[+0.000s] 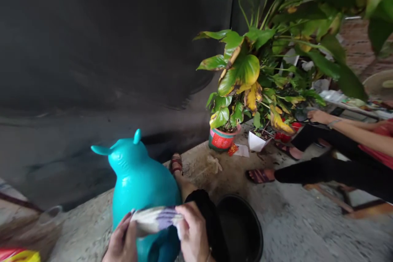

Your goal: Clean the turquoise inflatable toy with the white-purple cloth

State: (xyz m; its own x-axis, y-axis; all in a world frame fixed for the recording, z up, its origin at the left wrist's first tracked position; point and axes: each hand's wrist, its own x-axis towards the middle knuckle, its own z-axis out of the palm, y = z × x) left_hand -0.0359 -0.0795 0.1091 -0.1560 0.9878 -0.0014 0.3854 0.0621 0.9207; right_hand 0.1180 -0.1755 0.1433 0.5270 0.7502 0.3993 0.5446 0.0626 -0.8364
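Setting: outdoor yard or porch of a home. Rough grey concrete floor [291, 221]. Dark wall [107, 49] behind it. Against the wall, a leafy green-and-yellow plant in a red woven pot [221, 139]; right of that pot, a small white plant pot [257, 141]. Right again, a seated person's sandalled foot [259, 176].

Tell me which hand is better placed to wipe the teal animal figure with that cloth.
Probably the left hand: it grips the cloth right against the teal animal figure. The right hand holds the other end, off beside the black bucket.
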